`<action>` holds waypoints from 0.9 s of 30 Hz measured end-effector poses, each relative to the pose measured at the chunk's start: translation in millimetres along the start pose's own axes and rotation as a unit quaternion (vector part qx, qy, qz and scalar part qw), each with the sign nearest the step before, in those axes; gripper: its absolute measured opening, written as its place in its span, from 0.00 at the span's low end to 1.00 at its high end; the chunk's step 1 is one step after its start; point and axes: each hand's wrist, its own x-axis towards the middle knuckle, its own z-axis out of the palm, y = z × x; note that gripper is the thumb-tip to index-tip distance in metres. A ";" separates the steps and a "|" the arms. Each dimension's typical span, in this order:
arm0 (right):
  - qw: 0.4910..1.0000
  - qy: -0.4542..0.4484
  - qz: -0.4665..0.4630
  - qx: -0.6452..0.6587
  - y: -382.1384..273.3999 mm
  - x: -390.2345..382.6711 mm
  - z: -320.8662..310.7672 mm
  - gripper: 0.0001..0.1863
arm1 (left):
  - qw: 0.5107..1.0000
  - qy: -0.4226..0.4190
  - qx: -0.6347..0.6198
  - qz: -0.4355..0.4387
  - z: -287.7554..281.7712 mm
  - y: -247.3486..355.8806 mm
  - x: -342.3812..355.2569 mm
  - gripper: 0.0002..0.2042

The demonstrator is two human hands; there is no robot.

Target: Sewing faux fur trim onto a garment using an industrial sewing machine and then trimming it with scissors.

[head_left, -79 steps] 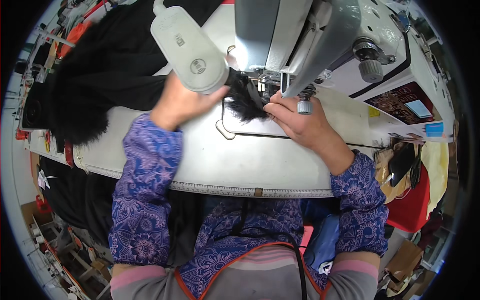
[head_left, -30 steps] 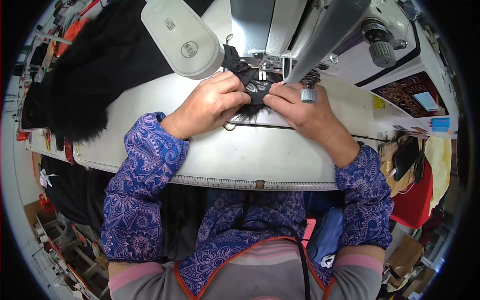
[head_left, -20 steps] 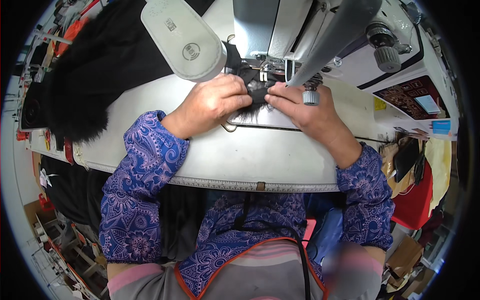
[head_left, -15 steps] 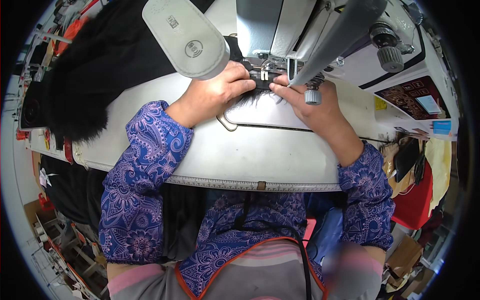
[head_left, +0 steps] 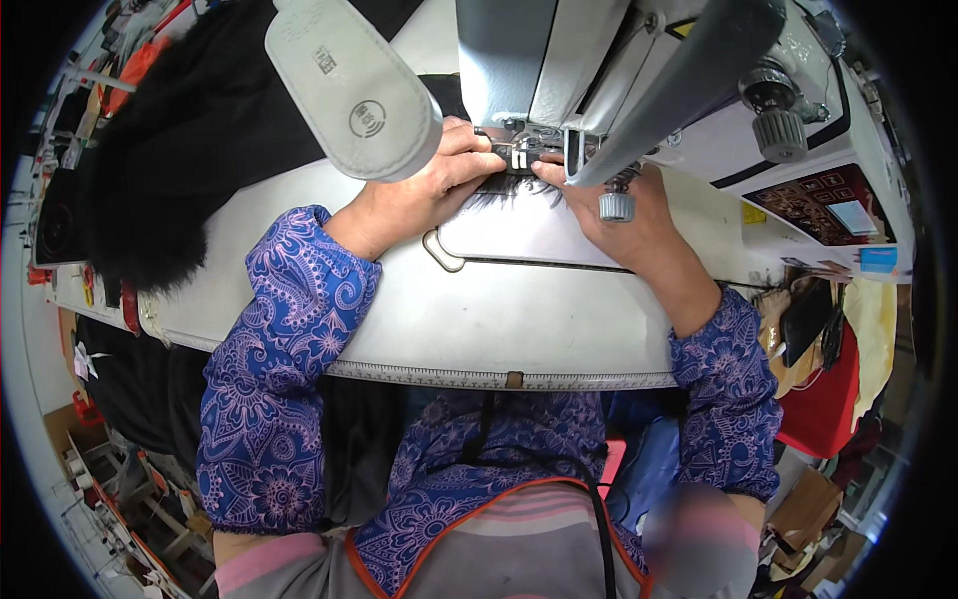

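My left hand point(head_left: 419, 190) has its fingers bent and pressed on a small black fur-edged piece point(head_left: 514, 185) just left of the white presser foot point(head_left: 519, 160) of a sewing machine point(head_left: 499, 65). My right hand point(head_left: 624, 215) grips the piece just right of the foot, fingertips close beside it; some fingers are hidden behind a gray arm and knob of the machine. Black fur strands spread toward me on the pale plate below the foot.
A pale lamp head point(head_left: 354, 95) overhangs my left hand. A large black furry garment point(head_left: 180, 150) lies at the left of the worktable point(head_left: 479, 319). A measuring tape point(head_left: 449, 379) runs along the near edge. A control panel point(head_left: 813, 205) and piled fabrics point(head_left: 828, 369) are at the right.
My left hand has moved in from under the lamp to beside the presser foot. In the last second both hands have edged forward with the black piece, which now sits further under the foot.
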 end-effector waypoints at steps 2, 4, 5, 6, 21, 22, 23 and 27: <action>1.000 0.001 0.003 0.007 0.2 0.4 0.4 0.16 | 1.000 -0.003 -0.002 -0.001 0.1 0.1 -0.5 0.08; 1.000 0.011 0.001 0.017 0.7 0.0 0.8 0.16 | 1.000 -0.008 0.018 -0.012 -0.2 0.5 -1.3 0.08; 0.999 0.021 -0.001 0.029 0.9 -0.2 0.5 0.16 | 1.000 -0.007 0.018 -0.011 0.4 0.0 -0.9 0.08; 0.999 0.022 -0.003 0.028 0.4 0.5 -0.2 0.16 | 1.000 -0.005 0.012 -0.013 0.6 -0.8 -1.1 0.08; 0.995 -0.071 0.064 0.040 -1.9 6.8 -9.0 0.16 | 0.995 -0.018 0.085 -0.042 -12.1 -11.5 -0.9 0.09; 0.992 -0.075 0.073 0.066 -4.0 5.4 -9.3 0.16 | 0.996 -0.021 0.085 -0.003 -12.5 -7.5 -0.9 0.09; 0.989 -0.080 0.081 0.091 -5.9 4.5 -9.8 0.15 | 0.995 -0.024 0.085 0.036 -13.1 -2.5 -1.0 0.08; 0.980 0.079 -0.115 0.143 -10.8 4.8 -14.0 0.13 | 0.987 -0.018 0.045 0.152 -2.0 22.1 5.2 0.09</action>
